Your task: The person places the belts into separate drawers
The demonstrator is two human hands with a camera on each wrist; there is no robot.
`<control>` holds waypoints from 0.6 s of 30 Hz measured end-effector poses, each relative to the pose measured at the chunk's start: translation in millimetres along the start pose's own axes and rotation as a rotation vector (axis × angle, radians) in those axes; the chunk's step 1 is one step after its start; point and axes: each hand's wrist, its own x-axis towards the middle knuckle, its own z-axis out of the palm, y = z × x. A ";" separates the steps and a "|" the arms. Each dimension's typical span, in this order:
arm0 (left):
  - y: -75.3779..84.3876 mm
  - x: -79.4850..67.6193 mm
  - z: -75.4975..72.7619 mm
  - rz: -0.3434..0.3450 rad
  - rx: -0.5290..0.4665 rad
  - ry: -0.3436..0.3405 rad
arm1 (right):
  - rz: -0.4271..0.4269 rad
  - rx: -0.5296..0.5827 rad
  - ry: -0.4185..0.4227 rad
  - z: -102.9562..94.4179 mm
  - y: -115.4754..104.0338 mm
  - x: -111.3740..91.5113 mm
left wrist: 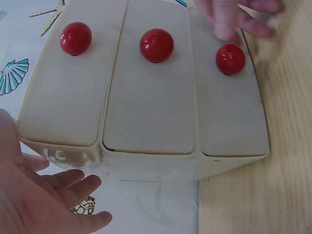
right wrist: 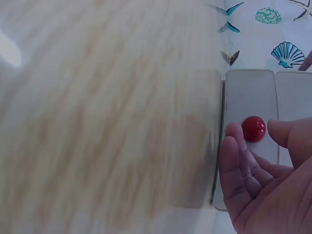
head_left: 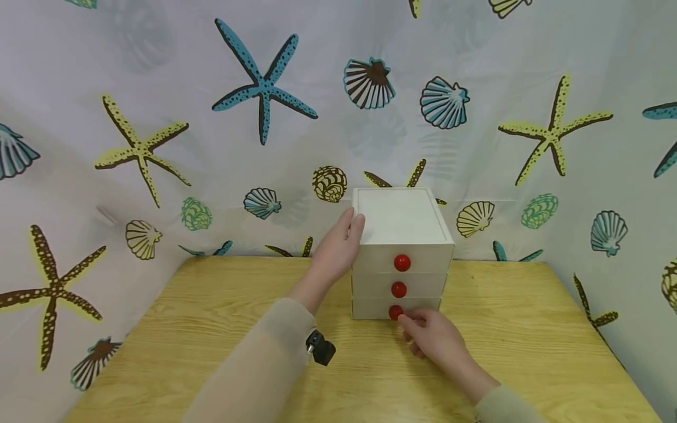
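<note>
A small white cabinet point(head_left: 399, 217) with three stacked drawers stands on the table, each drawer carrying a round red knob. My left hand point(head_left: 336, 248) is at the cabinet's left side, its fingers fairly straight along the side wall. Down at the front, my right hand point(head_left: 435, 338) reaches to the bottom knob point(right wrist: 254, 129). In the right wrist view its thumb and fingers stand apart on either side of that knob. The middle knob point(head_left: 399, 289) and the top knob point(head_left: 402, 262) have no hand on them. All three drawers sit flush in the cabinet.
The wooden table point(head_left: 211, 329) spreads out on both sides and in front of the cabinet. Close behind hangs a white cloth point(head_left: 317, 141) printed with starfish and shells, which also runs along the left and right sides. A small black device point(head_left: 320, 348) sits at the left sleeve's cuff.
</note>
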 end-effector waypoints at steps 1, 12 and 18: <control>-1.8 -2.7 0.4 0.011 0.015 0.003 | -0.017 -0.042 0.016 -3.3 -0.3 -1.8; -31.7 -38.8 0.4 0.107 0.403 0.023 | -0.222 -0.468 0.225 -36.3 2.5 -22.0; -42.2 -60.2 2.5 0.105 0.657 -0.008 | -0.349 -0.631 0.344 -47.1 13.0 -27.9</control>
